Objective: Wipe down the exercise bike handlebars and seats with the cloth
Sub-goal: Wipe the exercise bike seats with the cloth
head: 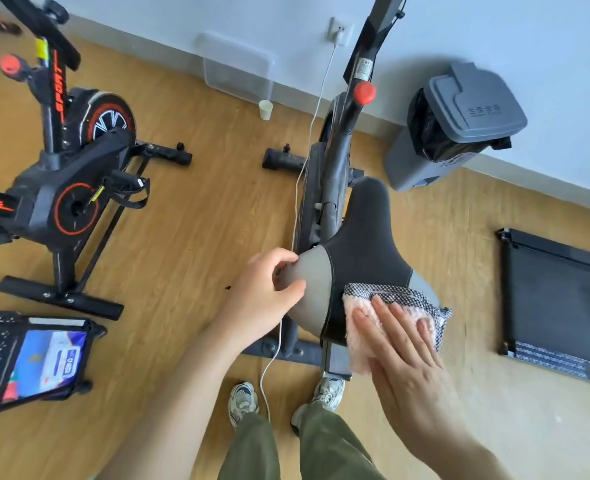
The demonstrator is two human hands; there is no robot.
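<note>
Left hand pinches with curled fingers; right hand presses flat, fingers straight.

We see a charcoal seat, pale grey at its flanks, and on it a fluffy pink cloth backed in black-and-white check. At ten o'clock we find a black bike trimmed in orange-red; at one o'clock, a grey bin with a black liner. The floor is honey wood-grain.
</note>
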